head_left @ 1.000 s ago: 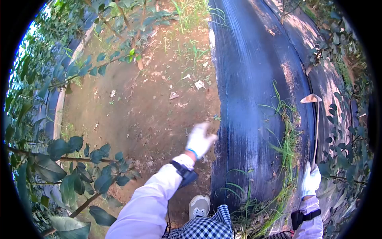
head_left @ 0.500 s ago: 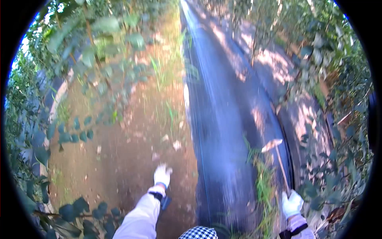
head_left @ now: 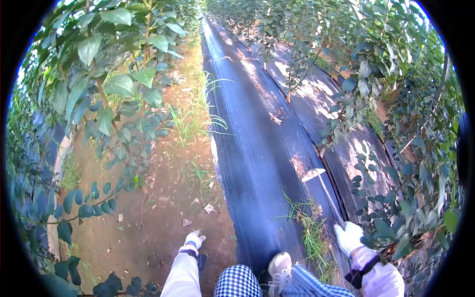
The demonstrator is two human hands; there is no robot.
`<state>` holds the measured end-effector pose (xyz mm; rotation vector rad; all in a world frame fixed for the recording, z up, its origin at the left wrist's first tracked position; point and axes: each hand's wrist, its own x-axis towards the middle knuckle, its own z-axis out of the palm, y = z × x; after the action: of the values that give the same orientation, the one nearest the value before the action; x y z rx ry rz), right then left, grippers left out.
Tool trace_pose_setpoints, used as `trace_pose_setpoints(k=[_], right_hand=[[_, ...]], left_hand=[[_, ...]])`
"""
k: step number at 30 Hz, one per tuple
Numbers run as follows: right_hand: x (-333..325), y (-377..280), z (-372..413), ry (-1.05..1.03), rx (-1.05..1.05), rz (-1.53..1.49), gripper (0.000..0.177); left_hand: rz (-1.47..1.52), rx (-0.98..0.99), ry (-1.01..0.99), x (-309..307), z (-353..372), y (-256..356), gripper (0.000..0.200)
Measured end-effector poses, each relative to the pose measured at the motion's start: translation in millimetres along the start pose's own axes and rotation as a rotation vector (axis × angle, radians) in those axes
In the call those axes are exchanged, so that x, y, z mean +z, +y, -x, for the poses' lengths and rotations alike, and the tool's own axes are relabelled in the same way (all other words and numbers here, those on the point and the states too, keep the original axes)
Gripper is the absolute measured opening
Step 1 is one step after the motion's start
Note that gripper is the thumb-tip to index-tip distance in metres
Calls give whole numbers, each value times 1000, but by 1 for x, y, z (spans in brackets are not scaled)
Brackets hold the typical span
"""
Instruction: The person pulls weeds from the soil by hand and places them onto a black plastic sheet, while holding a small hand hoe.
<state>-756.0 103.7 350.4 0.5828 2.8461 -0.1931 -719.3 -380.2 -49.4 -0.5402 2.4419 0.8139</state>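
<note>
My right hand (head_left: 349, 238), in a white glove, is wrapped around the handle of a sickle (head_left: 313, 174). Its pale blade points left, over the black plastic ground cover (head_left: 247, 163) beside a tuft of grass (head_left: 312, 228). On the left, my left hand (head_left: 195, 239), also gloved in white, hangs over the bare soil path (head_left: 153, 218) with loosely bent fingers and nothing in it. A dark strap circles each wrist. One shoe (head_left: 280, 267) steps on the ground cover, below checkered trousers (head_left: 238, 282).
Leafy branches (head_left: 118, 86) reach in from the left, and more foliage (head_left: 396, 208) crowds the right side. A grass clump (head_left: 183, 123) grows along the edge of the plastic. Further strips of dark cover with dry litter lie to the right.
The view has shifted and become sharper, and my knee and a shoe now show at the bottom. My right hand and the sickle appear further left; my left hand sits lower.
</note>
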Motion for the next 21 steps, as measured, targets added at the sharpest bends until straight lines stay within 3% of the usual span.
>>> trace_pose_setpoints(k=[2, 5, 7, 8, 10, 11, 12, 13, 15, 17, 18, 21], right_hand=[[34, -11, -20, 30, -37, -10, 46], [81, -39, -54, 60, -97, -97, 45], [84, -70, -69, 19, -93, -142, 47], [89, -82, -80, 32, -106, -154, 47], [98, -104, -104, 27, -126, -191, 49], [101, -114, -115, 7, -133, -216, 49], [103, -125, -125, 8, -107, -201, 50], [106, -135, -136, -2, -114, -211, 51], [117, -150, -162, -22, -133, -228, 51], [136, -161, -188, -60, -151, -235, 51], [150, -166, -203, -81, -154, -245, 51], [176, -186, -239, -120, -159, -255, 51]], left_hand=[[109, -83, 40, -24, 8, 13, 42], [476, 9, 259, -80, 24, 50, 33], [650, 140, 287, -101, 8, 62, 27], [664, 184, 301, -127, 26, 101, 22], [750, 259, 201, -169, 79, 193, 26], [519, 486, -28, -200, 117, 242, 42], [512, 646, -213, -195, 122, 260, 61], [526, 650, -366, -191, 121, 270, 80], [496, 581, -264, -203, 112, 274, 77], [339, 467, -59, -218, 104, 278, 71], [371, 246, -14, -236, 96, 250, 61], [158, 88, 89, -238, 66, 182, 49]])
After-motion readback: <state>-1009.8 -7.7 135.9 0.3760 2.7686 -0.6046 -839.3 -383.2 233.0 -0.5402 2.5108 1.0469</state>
